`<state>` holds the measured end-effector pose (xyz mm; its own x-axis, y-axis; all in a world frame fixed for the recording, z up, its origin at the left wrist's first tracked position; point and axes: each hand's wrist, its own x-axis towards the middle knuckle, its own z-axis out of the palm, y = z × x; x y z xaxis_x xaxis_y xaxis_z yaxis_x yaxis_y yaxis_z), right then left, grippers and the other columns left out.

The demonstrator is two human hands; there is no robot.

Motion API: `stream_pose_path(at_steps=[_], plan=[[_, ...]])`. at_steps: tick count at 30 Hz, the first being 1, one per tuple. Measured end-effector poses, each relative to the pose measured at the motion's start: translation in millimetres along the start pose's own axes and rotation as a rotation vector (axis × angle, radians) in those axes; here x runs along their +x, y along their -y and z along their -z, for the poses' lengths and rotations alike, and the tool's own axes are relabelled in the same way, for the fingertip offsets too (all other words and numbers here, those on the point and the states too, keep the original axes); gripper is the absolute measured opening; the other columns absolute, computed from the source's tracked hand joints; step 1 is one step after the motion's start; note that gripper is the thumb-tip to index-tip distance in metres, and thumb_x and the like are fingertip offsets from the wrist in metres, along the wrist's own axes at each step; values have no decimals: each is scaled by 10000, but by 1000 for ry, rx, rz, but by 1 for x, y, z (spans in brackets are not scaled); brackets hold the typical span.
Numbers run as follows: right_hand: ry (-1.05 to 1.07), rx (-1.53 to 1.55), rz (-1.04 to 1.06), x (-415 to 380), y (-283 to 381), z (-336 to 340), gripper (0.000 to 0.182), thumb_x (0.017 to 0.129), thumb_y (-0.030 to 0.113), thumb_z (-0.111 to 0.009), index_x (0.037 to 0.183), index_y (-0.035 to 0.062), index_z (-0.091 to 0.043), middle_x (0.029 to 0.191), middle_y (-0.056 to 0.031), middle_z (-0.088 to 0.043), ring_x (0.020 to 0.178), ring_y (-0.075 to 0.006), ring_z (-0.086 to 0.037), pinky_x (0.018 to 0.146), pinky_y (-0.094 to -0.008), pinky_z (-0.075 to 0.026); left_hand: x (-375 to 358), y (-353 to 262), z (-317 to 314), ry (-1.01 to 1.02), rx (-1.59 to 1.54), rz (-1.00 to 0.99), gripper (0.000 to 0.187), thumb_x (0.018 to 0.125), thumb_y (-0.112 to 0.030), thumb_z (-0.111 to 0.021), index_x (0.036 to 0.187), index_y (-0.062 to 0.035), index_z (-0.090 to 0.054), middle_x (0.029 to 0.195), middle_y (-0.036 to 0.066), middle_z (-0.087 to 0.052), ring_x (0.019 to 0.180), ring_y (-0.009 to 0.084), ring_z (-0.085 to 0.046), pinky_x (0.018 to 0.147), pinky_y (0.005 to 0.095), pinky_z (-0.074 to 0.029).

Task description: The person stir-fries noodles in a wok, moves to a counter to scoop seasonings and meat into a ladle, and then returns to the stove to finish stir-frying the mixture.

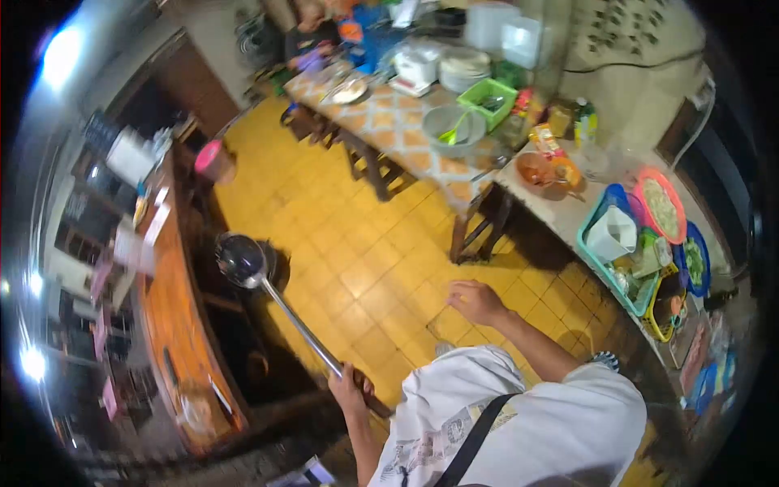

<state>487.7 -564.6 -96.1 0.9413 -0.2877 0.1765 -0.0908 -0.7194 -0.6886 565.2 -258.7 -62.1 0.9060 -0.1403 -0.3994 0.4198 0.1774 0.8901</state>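
Observation:
My left hand [350, 388] is wrapped round the long metal handle of a large ladle [304, 321]. The ladle reaches forward and left over the floor, with its round bowl [241, 258] at the far end. That bowl looks dark inside, and I cannot make out whether anything lies in it. Out in front of my body, my right hand [477, 303] hangs over the yellow floor with loosely bent fingers and nothing in it. It touches nothing and is nearest to the counter on the right.
A wooden counter [174, 325] runs along the left. Yellow tiles [357, 284] cover the floor. A tiled table [389, 122] carries a grey bowl [442, 130] and a green basket [489, 101]. At right stands a turquoise crate [596, 243]. Another person [312, 36] is at the far end.

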Motion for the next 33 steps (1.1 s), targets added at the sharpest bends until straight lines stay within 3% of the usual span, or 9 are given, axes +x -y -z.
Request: stream_pose_path(at_steps=[2, 6, 8, 14, 16, 21, 27, 30, 33], plan=[[-189, -101, -91, 7, -30, 46, 162, 782, 187, -636, 741, 32, -614, 1108, -131, -609, 970, -298, -581, 804, -349, -469, 20, -6, -16, 148, 21, 76, 165, 857, -134, -506, 755, -109, -378, 493, 3, -332, 349, 129, -385, 318, 266, -338], [-357, 88, -582, 3, -84, 106, 112, 724, 105, -615, 680, 6, -586, 1188, -121, -564, 1054, -288, -537, 851, -353, -447, 71, -13, -87, 261, 71, 223, 161, 858, -136, -513, 760, -96, -392, 536, 15, -373, 369, 140, -405, 334, 283, -349], [-476, -132, -503, -13, -113, 107, 85, 714, 80, -603, 684, 1, -589, 1216, -149, -537, 1068, -302, -533, 862, -352, -449, 105, -17, -119, 351, 104, 239, 149, 861, -131, -510, 772, -92, -398, 544, 17, -377, 373, 141, -406, 338, 287, -348], [-299, -298, -716, -18, -124, 73, 464, 722, 69, -611, 1181, 44, -544, 1195, -203, -518, 1061, -376, -516, 884, -406, -452, 218, -34, -228, 550, 197, 333, 115, 876, -117, -494, 795, -79, -422, 555, 22, -401, 391, 139, -415, 352, 279, -349], [-387, 43, -882, 14, -115, 70, 447, 705, 64, -609, 1146, 16, -555, 1192, -204, -520, 1063, -382, -515, 887, -404, -451, 263, -31, -264, 648, 244, 299, 116, 875, -111, -498, 790, -75, -428, 560, 26, -418, 397, 137, -420, 357, 275, -352], [-442, -63, -794, 70, -173, 38, 489, 656, 107, -677, 1119, 0, -563, 1142, -197, -551, 951, -334, -585, 826, -360, -471, 362, -39, -343, 717, 287, 314, 129, 883, -132, -493, 784, -61, -454, 540, 7, -411, 390, 117, -407, 355, 262, -341], [-317, -396, -627, 225, -156, 118, 485, 683, 116, -678, 1139, 24, -542, 1165, -152, -550, 959, -296, -603, 818, -354, -492, 454, -37, -387, 732, 351, 320, 128, 859, -110, -519, 766, -48, -457, 566, 10, -466, 429, 101, -444, 386, 257, -377], [-536, -35, -901, 268, -153, 127, 401, 689, 51, -677, 1073, 33, -564, 1058, -147, -581, 825, -241, -639, 702, -322, -524, 478, -26, -381, 755, 381, 326, 121, 853, -92, -527, 763, -48, -460, 575, 14, -482, 443, 95, -456, 399, 253, -382], [-486, -185, -924, 289, -161, 131, 345, 677, -8, -683, 1003, 20, -577, 948, -136, -599, 706, -213, -644, 608, -284, -523, 490, -22, -370, 849, 429, 408, 76, 855, -96, -558, 832, -37, -516, 606, -1, -505, 495, 75, -461, 446, 241, -384]])
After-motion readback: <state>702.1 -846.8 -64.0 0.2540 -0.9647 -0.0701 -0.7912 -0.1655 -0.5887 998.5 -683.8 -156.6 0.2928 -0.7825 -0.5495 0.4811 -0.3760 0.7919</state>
